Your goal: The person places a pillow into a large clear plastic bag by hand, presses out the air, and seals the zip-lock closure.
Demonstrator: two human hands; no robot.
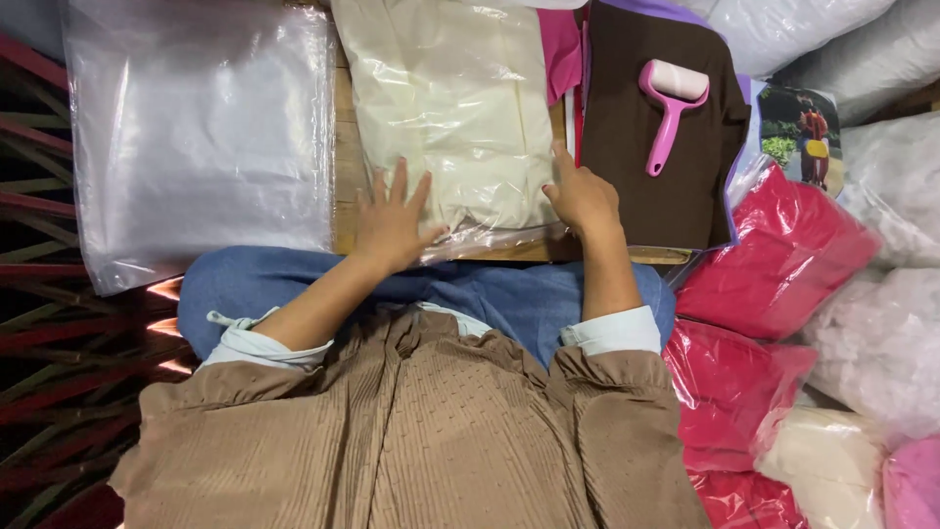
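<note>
Wooden desk [345, 147] near the lap carries a cream garment already inside its clear bag [452, 108], pressed flat under the open left hand [392, 220] and right hand [580, 196], its near mouth seemingly unsealed, with empty bags [196, 127] stacked left.

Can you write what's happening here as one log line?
left hand: flat on bagged cream garment | right hand: pressing bag's right edge | pink lint roller: on brown cloth

Cream garment bag [450, 108], flat, clear-wrapped
</note>
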